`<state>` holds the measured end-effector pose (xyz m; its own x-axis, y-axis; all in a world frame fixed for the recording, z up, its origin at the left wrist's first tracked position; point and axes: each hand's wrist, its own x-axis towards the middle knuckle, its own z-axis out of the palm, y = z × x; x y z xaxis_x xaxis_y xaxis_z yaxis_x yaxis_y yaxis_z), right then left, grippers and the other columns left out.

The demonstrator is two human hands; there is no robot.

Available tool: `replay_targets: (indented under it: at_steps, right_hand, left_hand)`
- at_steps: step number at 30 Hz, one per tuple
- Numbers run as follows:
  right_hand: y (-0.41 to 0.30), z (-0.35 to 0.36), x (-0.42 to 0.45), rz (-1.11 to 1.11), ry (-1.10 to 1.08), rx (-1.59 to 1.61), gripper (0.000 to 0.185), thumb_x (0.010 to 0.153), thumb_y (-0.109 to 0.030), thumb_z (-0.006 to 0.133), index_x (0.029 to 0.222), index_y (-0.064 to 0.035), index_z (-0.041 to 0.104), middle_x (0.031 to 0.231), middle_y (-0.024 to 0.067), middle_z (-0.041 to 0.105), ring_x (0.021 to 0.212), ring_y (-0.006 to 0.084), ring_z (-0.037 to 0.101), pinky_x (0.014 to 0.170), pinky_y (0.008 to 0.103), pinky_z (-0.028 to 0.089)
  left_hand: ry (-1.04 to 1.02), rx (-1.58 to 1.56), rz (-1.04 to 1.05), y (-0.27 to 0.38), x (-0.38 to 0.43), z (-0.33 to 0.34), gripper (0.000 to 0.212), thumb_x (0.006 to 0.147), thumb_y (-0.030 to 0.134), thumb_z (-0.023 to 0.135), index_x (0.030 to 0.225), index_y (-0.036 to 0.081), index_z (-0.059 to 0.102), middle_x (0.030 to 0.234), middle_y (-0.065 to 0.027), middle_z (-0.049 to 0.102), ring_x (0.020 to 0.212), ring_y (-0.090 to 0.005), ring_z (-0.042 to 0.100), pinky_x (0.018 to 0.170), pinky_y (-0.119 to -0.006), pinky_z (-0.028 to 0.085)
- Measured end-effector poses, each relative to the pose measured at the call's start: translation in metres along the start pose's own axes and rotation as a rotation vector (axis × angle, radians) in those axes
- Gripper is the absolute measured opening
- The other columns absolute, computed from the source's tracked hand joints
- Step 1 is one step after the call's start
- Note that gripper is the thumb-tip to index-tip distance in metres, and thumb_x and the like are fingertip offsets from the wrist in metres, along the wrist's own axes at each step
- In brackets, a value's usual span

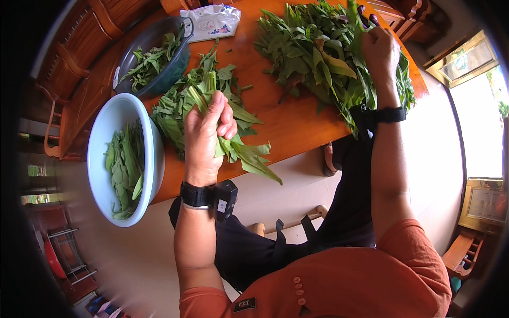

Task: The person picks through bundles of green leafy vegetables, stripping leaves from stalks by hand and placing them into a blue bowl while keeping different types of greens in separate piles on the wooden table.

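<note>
My left hand [208, 133] is closed around a small bunch of leafy greens [250, 153], with cut pale stems rising above the thumb and long leaves hanging to the right. Under it on the wooden table lies a loose pile of greens [171, 109]. At the far right, my right hand [381, 49] grips a long green leaf [354, 33] at the edge of a large heap of leafy greens [306, 51]. Its fingertips are partly hidden. Some leaves in that heap are yellowed [338, 65].
A light blue basin [149, 175] with leaves stands at the table's left edge. Behind it is a dark basin [181, 63] holding more greens. A white plastic packet [214, 24] lies at the back. Purple eggplants [373, 19] show beyond my right hand. Wooden chairs [75, 59] stand around the table [294, 139].
</note>
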<state>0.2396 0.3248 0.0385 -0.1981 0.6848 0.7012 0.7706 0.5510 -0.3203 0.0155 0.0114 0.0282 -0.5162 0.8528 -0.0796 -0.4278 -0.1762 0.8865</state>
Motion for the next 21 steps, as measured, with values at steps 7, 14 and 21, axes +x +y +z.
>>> replay_targets:
  at_steps: [7, 14, 21]
  right_hand:
    - [-0.097, -0.046, -0.021, 0.014, -0.253, 0.672, 0.014, 0.086, -0.014, 0.072, 0.091, -0.0005, 0.072, 0.075, 0.0071, 0.069, 0.069, 0.0111, 0.062, 0.066, 0.0275, 0.05]
    - [-0.161, -0.037, -0.087, -0.046, -0.986, 1.038, 0.014, 0.09, -0.011, 0.07, 0.09, 0.002, 0.067, 0.074, -0.0007, 0.063, 0.069, 0.0042, 0.056, 0.063, 0.0237, 0.046]
    - [-0.169, -0.037, -0.092, -0.167, -0.919, 1.012, 0.017, 0.087, -0.014, 0.074, 0.086, 0.0021, 0.069, 0.07, 0.0073, 0.063, 0.061, 0.0116, 0.057, 0.058, 0.0292, 0.047]
  left_hand:
    - [0.053, 0.03, -0.027, 0.002, -0.004, -0.003, 0.021, 0.098, 0.022, 0.068, 0.096, 0.002, 0.064, 0.064, 0.0043, 0.045, 0.053, -0.0046, 0.039, 0.048, -0.023, 0.032]
    - [0.223, 0.201, 0.041, 0.002, -0.001, 0.002, 0.034, 0.097, 0.033, 0.068, 0.106, 0.0, 0.07, 0.083, -0.0025, 0.065, 0.06, -0.0074, 0.049, 0.049, -0.023, 0.033]
    - [0.195, 0.133, 0.04, 0.006, -0.002, -0.004, 0.018, 0.091, 0.019, 0.075, 0.102, 0.005, 0.074, 0.08, 0.0028, 0.069, 0.062, -0.003, 0.057, 0.047, -0.019, 0.035]
